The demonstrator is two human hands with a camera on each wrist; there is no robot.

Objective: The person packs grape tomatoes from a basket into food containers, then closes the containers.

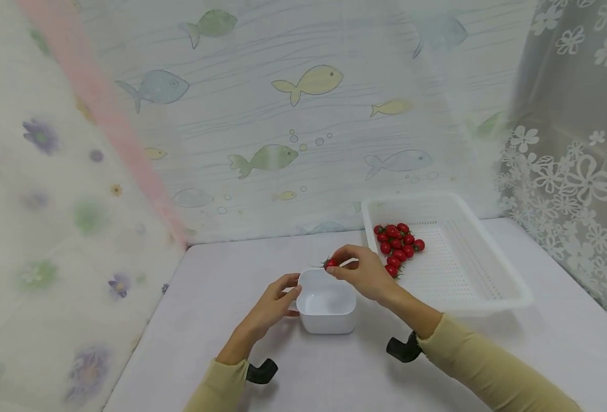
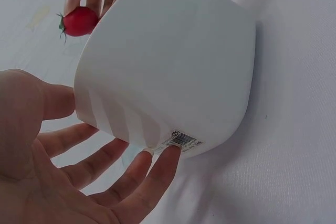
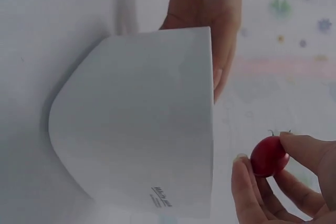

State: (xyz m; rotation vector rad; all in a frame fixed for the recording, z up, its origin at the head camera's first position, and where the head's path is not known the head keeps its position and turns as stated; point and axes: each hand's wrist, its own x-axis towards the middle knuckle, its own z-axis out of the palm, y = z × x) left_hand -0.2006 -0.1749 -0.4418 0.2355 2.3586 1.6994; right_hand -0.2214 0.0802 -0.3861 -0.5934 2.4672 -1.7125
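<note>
My right hand (image 1: 363,271) pinches a red cherry tomato (image 3: 270,156) with a green stem between thumb and fingertips. It holds the tomato just above the far rim of a white square container (image 1: 329,324). On the left side of this container, my left hand (image 1: 273,302) grips the wall, with its thumb toward the near side and the fingers spread along it. A barcode label (image 2: 182,140) shows by the left fingertips in the left wrist view. In the head view, the visible inside of the container is plain white.
To the right stands a large white perforated basket (image 1: 444,269), with several cherry tomatoes (image 1: 397,244) gathered at its left side. A white cloth (image 1: 179,343) covers the table. Behind hangs a fish-patterned curtain (image 1: 205,126); a grey flowered one (image 1: 576,171) hangs at right.
</note>
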